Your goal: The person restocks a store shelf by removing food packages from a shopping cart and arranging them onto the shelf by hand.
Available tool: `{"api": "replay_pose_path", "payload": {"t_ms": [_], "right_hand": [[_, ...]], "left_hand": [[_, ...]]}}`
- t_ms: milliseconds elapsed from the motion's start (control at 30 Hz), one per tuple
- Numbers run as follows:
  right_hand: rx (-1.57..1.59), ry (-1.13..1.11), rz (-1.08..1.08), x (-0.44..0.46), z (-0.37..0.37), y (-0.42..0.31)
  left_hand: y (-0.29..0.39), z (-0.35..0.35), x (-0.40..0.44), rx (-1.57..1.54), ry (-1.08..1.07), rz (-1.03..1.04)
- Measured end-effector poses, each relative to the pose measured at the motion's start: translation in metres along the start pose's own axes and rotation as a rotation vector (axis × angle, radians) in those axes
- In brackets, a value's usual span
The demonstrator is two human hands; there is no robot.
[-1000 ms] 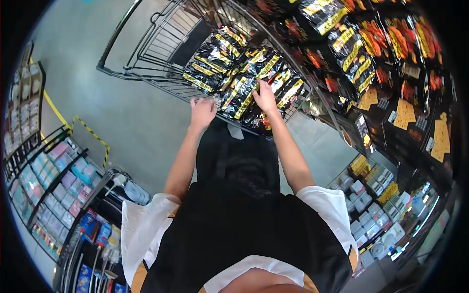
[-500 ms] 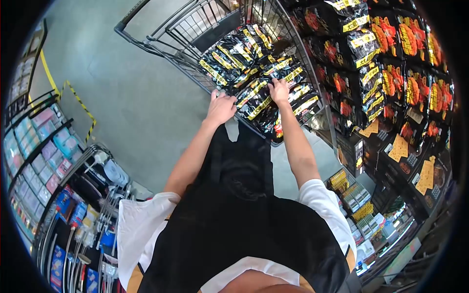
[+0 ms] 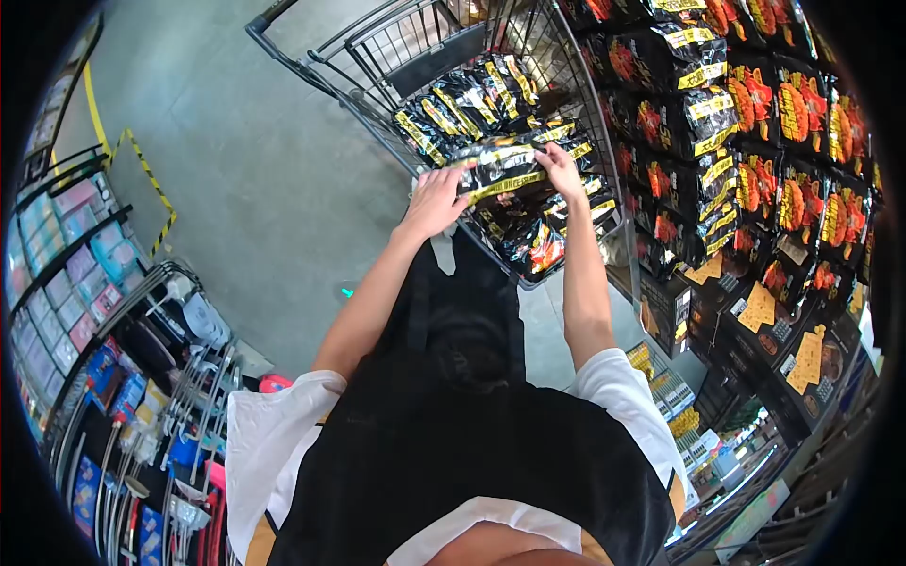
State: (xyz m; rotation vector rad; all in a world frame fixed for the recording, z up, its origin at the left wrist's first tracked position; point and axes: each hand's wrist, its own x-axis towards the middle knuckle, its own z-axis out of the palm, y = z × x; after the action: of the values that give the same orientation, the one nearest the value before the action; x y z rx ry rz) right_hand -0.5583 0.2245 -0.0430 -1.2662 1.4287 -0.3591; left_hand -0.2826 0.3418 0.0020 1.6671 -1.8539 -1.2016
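A: What changed?

B: We now have one glossy black-and-yellow plastic packet (image 3: 500, 168) raised over the pile (image 3: 470, 102) in the black wire cart (image 3: 436, 63), seemingly separated; our left hand (image 3: 434, 202) and right hand (image 3: 561, 174) grasp opposite ends, fingers (image 3: 445, 177) curled.

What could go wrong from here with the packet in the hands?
The glossy packet, held at its ends by the left hand and right hand, might slip. The other packets lie at differing angles and could shift if bumped. The left hand, close to the cart's side, might knock it.
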Motion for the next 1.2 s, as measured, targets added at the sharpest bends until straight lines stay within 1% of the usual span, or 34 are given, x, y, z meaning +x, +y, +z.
{"api": "replay_pose_path", "payload": {"t_ms": [33, 67, 100, 167, 200, 233, 267, 300, 333, 367, 400, 433, 467, 500, 533, 600, 633, 700, 767, 800, 900, 967, 1000, 1033, 1067, 1100, 1133, 1167, 1200], "right_hand": [[0.093, 0.018, -0.012, 0.002, -0.001, 0.002], [0.14, -0.006, 0.053, -0.001, -0.007, 0.005], [0.212, 0.007, 0.074, -0.008, -0.003, -0.008], [0.207, 0.083, 0.022, -0.017, 0.01, -0.026], [0.265, 0.095, -0.03, -0.021, 0.017, -0.036], [0.304, 0.098, -0.012, -0.02, 0.022, -0.035], [0.328, 0.145, -0.053, -0.021, 0.033, -0.036], [0.351, 0.193, -0.096, -0.021, 0.044, -0.039], [0.265, 0.207, -0.072, -0.035, 0.045, -0.061], [0.245, 0.268, -0.185, -0.038, 0.052, -0.064], [0.147, 0.321, -0.212, -0.049, 0.051, -0.083], [0.069, 0.396, -0.229, -0.073, 0.043, -0.111], [0.051, 0.395, -0.207, -0.092, 0.034, -0.133], [0.001, 0.411, -0.186, -0.107, 0.024, -0.144], [0.019, 0.425, -0.2, -0.122, 0.017, -0.145], [0.05, 0.497, -0.24, -0.158, 0.001, -0.153], [0.074, 0.546, -0.278, -0.181, -0.008, -0.164], [0.114, 0.567, -0.237, -0.222, -0.024, -0.158], [0.255, 0.611, -0.287, -0.258, -0.039, -0.15], [0.259, 0.664, -0.324, -0.274, -0.046, -0.142], [0.382, 0.778, -0.315, -0.315, -0.065, -0.122], [0.402, 0.847, -0.305, -0.336, -0.082, -0.102], [0.419, 0.874, -0.291, -0.345, -0.092, -0.09], [0.453, 0.884, -0.264, -0.353, -0.102, -0.076], [0.43, 0.927, -0.266, -0.362, -0.114, -0.063], [0.41, 0.967, -0.267, -0.37, -0.125, -0.053], [0.391, 1.007, -0.231, -0.379, -0.136, -0.047], [0.372, 1.049, -0.238, -0.384, -0.148, -0.035], [0.332, 1.088, -0.251, -0.389, -0.162, -0.026]], "left_hand": [[-0.002, 0.003, 0.001, 0.002, 0.002, 0.0], [-0.004, 0.009, 0.005, -0.073, 0.191, 0.011], [-0.004, 0.012, 0.009, -0.152, 0.378, 0.028], [-0.01, 0.01, 0.013, -0.304, 0.382, -0.094], [-0.024, 0.019, 0.018, -0.441, 0.401, -0.151], [-0.041, 0.029, 0.025, -0.575, 0.42, -0.212], [-0.053, 0.032, 0.034, -0.597, 0.416, -0.295], [-0.051, 0.022, 0.039, -0.794, 0.399, -0.332], [-0.04, 0.006, 0.04, -0.88, 0.411, -0.384], [-0.028, -0.009, 0.037, -0.966, 0.418, -0.442], [-0.02, -0.026, 0.03, -0.909, 0.393, -0.484], [-0.025, -0.045, 0.023, -1.019, 0.362, -0.485], [-0.021, -0.056, 0.018, -1.093, 0.357, -0.464], [-0.014, -0.063, 0.015, -1.169, 0.345, -0.438], [-0.01, -0.066, 0.014, -1.195, 0.321, -0.473], [-0.01, -0.061, 0.023, -1.203, 0.247, -0.516], [0.003, -0.054, 0.029, -1.188, 0.2, -0.49], [0.031, -0.037, 0.04, -1.379, -0.065, -0.629], [-0.006, 0.024, 0.053, -1.373, -0.493, -0.294], [0.014, 0.034, 0.059, -1.351, -0.553, -0.273], [0.111, 0.056, 0.041, -1.503, -0.824, -0.448], [0.172, 0.072, 0.023, -1.594, -0.961, -0.583], [0.191, 0.083, 0.018, -1.639, -1.018, -0.655], [0.19, 0.106, 0.017, -1.619, -1.036, -0.667], [0.184, 0.125, 0.015, -1.568, -1.002, -0.704], [0.194, 0.132, 0.013, -1.517, -0.965, -0.742], [0.205, 0.132, 0.01, -1.445, -0.973, -0.766], [0.213, 0.142, 0.009, -1.311, -0.944, -0.773], [0.228, 0.149, 0.007, -1.248, -0.95, -0.784]]}}
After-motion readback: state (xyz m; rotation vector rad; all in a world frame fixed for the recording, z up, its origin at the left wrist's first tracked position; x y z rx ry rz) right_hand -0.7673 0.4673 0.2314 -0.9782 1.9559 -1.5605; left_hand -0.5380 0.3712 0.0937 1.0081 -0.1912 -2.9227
